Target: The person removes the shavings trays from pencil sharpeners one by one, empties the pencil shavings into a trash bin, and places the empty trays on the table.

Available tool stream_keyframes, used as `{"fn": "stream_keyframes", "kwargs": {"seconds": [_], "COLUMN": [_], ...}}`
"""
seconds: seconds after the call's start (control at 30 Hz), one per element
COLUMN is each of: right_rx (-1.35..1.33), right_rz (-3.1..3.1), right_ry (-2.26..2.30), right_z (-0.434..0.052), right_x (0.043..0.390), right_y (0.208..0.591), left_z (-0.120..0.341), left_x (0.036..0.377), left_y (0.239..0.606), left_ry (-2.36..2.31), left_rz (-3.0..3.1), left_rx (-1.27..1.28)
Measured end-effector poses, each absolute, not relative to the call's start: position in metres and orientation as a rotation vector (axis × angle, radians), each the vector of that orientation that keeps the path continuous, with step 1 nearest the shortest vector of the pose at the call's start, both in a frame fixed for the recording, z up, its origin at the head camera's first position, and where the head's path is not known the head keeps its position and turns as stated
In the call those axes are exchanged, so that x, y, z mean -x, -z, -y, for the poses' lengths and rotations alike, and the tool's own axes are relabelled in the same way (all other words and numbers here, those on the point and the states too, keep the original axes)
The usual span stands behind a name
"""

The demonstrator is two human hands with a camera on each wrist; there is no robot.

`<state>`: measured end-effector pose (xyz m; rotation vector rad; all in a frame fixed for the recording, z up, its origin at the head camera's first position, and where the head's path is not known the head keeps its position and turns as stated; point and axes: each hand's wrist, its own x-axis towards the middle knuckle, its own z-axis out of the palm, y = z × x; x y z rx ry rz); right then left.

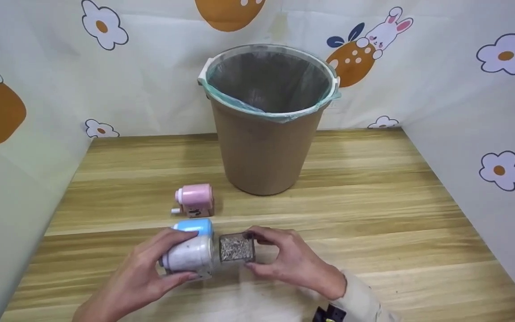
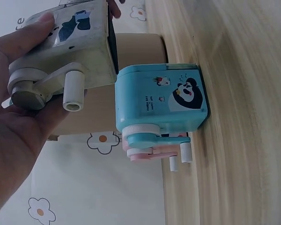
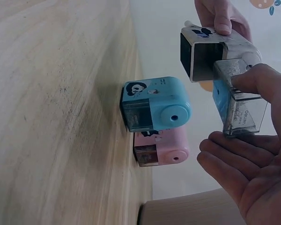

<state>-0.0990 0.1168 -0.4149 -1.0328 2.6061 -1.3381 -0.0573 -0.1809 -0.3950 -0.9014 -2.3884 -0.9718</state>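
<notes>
Three crank pencil sharpeners are in view. The left hand [image 1: 143, 270] grips the white sharpener [image 1: 190, 255] above the bench [image 1: 373, 214], toward the near edge; the right hand [image 1: 293, 259] pinches its clear drawer [image 3: 241, 117] by thumb and fingers. So far that drawer looks fully out, but its shavings [image 1: 236, 248] are not yet emptied. The blue sharpener [image 2: 150, 93] and pink sharpener [image 1: 197, 197] stand left of the bench's middle, drawers seated, apparently untouched. A bag-lined bin [image 1: 262, 152] stands near the far edge.

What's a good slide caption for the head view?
Left fingers grip a white pencil sharpener; right fingers pinch its drawer of shavings.
</notes>
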Motion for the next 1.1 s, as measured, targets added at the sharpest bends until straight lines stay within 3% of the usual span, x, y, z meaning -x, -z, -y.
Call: {"fn": "stream_keyframes", "kwargs": {"seconds": [0.3,1.1], "right_rx": [1.301,1.358], "right_rz": [-2.679,-2.935], "right_ry": [1.373,1.217], "right_z": [-0.126,-0.152], "right_x": [0.112,0.136], "right_y": [0.411,0.36], "left_z": [0.182,0.185], "left_x": [0.054,0.049], "left_y": [0.398,0.425], "left_ry": [0.98,1.003], "left_rz": [2.429,2.445], "left_rx": [0.831,0.864]}}
